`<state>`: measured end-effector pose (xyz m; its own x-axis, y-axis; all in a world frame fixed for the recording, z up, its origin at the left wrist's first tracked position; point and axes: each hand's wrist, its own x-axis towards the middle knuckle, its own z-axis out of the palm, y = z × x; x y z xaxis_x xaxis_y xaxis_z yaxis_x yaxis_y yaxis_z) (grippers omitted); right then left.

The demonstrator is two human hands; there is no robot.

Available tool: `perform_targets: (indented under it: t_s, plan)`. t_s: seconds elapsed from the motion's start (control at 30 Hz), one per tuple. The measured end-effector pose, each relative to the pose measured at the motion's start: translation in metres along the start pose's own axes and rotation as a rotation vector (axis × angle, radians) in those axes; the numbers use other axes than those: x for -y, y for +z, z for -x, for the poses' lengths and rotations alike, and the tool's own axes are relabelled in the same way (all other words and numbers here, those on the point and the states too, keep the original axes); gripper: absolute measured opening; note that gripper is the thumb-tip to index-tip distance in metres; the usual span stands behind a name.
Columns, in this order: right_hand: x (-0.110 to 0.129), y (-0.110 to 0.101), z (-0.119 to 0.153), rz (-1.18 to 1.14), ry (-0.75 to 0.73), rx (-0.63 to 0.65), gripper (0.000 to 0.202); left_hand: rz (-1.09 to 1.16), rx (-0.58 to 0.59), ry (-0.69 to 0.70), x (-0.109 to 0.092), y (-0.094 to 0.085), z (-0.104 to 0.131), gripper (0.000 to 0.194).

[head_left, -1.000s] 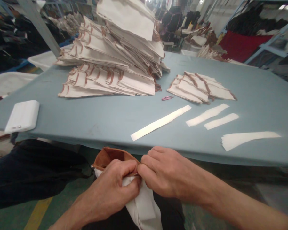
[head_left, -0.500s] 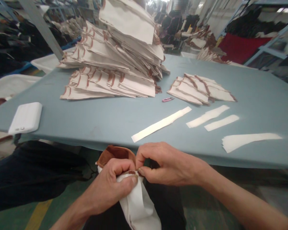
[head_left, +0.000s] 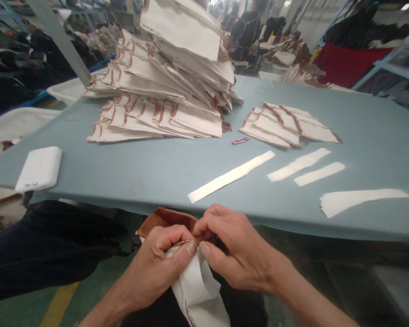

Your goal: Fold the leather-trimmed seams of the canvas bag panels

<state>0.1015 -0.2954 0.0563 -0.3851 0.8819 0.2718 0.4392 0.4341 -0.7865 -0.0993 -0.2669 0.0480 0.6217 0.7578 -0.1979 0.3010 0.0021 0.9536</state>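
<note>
Noted: cloth pc. (head_left: pixel 206 290) pinched in L hand (head_left: pixel 160 261) and R hand (head_left: pixel 240 250), brown opening's (head_left: pixel 168 218) 4 o'clock. Prob. light, limp; grip rim.

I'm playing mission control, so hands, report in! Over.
Left hand, right hand pinching brown-lined white fabric at its rim. Thread snips beyond, on table; nothing blocking hands.

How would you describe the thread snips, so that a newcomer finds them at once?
On the blue-grey table, find the tall stack of white fabric pieces. Just right of its base, near the smaller fanned pile, lie the thread snips: small and pink, unlike the pale strips nearby.
</note>
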Motion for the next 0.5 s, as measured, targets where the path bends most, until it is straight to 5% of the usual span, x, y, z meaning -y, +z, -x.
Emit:
perform_targets:
  t_s: [0.3,0.5]
  plan:
    - [0.008,-0.001,0.001,-0.089,0.184,0.054,0.018,-0.085,0.225,-0.046,-0.012,-0.022,0.004,0.022]
    - [0.008,0.001,-0.002,-0.027,0.236,0.062,0.007,-0.252,0.143,-0.083,-0.014,-0.019,0.006,0.018]
